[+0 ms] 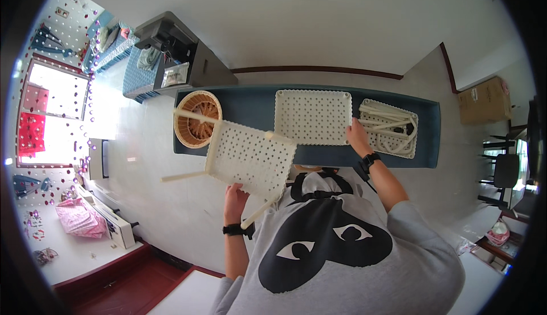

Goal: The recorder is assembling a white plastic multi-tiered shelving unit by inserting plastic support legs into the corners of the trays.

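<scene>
My left hand [235,202] is closed on the near edge of a cream perforated shelf panel [250,155], held tilted with post-like legs sticking out from its corners. My right hand [359,138] has its fingers closed at the right edge of a second cream perforated shelf panel [313,117], which lies on a long dark blue bench [248,95]. Just right of that hand, a smaller cream perforated tray [399,153] holds several loose cream tubes [384,122] and a small black piece. Both my wrists wear black bands.
A round wicker basket [181,135] stands at the bench's left end, partly behind a leg of the held panel. Beyond it is a dark grey cabinet [208,67]. A cardboard box [484,101] sits against the right wall, with dark chairs [504,170] nearer.
</scene>
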Demonstrator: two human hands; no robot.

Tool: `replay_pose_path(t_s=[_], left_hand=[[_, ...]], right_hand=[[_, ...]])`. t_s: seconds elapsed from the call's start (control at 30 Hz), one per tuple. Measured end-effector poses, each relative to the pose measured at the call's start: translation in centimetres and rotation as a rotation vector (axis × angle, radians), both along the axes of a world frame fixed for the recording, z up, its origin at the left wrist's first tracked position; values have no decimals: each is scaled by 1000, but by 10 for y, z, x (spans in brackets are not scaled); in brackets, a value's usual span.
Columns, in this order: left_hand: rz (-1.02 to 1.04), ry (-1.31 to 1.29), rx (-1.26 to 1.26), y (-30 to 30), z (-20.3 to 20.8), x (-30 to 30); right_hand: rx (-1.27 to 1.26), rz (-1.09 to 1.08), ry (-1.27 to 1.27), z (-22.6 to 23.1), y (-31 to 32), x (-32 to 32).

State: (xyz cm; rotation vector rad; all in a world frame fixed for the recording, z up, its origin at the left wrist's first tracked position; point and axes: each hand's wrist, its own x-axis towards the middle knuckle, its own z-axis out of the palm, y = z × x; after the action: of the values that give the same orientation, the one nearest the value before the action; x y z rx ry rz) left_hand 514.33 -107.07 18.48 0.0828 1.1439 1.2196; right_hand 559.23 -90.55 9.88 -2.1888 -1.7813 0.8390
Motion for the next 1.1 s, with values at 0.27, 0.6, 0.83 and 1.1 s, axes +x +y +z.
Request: replay_pose_path(t_s=[0.27, 0.6, 0.83, 1.1], left_hand=[[-94, 15, -42, 31, -6, 3], [-346, 248, -77, 102, -39, -3], [-608, 291, -34, 159, -86, 7], [-773, 263, 158, 171, -69, 58]], right_hand=[[346, -243, 304, 53, -10, 22], [387, -441, 384, 63, -38, 60], [484, -544, 288, 84, -62, 68], [637, -667, 223, 93, -90, 78]])
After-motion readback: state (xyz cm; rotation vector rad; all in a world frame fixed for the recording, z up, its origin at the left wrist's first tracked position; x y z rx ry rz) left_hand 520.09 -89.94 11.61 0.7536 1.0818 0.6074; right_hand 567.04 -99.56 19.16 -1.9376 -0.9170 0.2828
